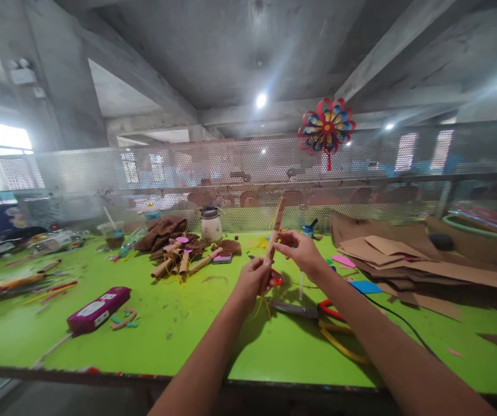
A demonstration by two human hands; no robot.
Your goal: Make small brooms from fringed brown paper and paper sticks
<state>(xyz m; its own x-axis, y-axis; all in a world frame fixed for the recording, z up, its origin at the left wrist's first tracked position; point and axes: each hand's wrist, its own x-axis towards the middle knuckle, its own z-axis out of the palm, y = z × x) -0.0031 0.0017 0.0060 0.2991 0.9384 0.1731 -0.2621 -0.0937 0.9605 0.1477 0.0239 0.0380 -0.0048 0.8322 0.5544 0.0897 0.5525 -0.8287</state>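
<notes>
My left hand point(257, 276) is closed around the lower end of a brown cardboard roll point(279, 216), which stands tilted slightly right. Thin yellow string hangs below that hand and shows beside the roll's upper part. My right hand point(299, 252) has its fingertips pinched at the roll's middle; whether they also grip string is too small to tell. On the table under my hands lie scissors with a grey blade point(295, 309) and red and yellow handles. A small red and orange thing point(277, 277) shows just behind my left hand.
Several finished-looking rolls point(174, 260) with yellow string lie left of centre by a brown cloth point(161, 234). A purple power strip point(100, 309) sits at the left front. Cardboard sheets point(404, 263) are stacked at right. A jar point(210, 224) stands near the mesh partition point(252, 173).
</notes>
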